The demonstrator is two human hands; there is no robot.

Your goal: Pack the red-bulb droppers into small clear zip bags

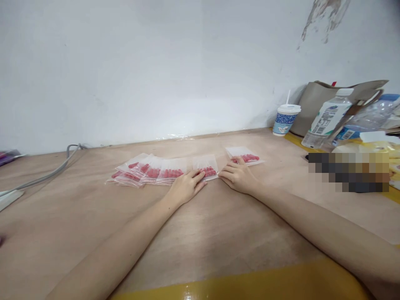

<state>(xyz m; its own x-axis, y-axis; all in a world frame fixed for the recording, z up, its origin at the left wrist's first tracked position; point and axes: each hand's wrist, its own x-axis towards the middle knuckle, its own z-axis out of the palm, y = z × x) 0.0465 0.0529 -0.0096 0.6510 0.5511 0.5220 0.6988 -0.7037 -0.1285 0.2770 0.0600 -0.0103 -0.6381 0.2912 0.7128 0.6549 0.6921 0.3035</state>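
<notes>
My left hand (186, 186) lies low over the table with its fingers stretched out. Its fingertips rest on the lower left part of a clear zip bag (204, 161) holding several small red pieces, whose kind I cannot make out. Just right of that bag, my right hand (239, 177) is laid down with fingers extended. It partly covers a second zip bag (239, 151) of red pieces and reaches close to the first bag's right edge. To the left, several similar bags (150, 171) overlap in a fanned row.
Against the white wall stands a paper cup (283, 121) with a straw. Beside it are a grey bag (308, 104), a plastic bottle (328, 118) and other clutter. A grey cable (59, 168) runs along the left. Yellow tape (225, 287) marks the table's near edge.
</notes>
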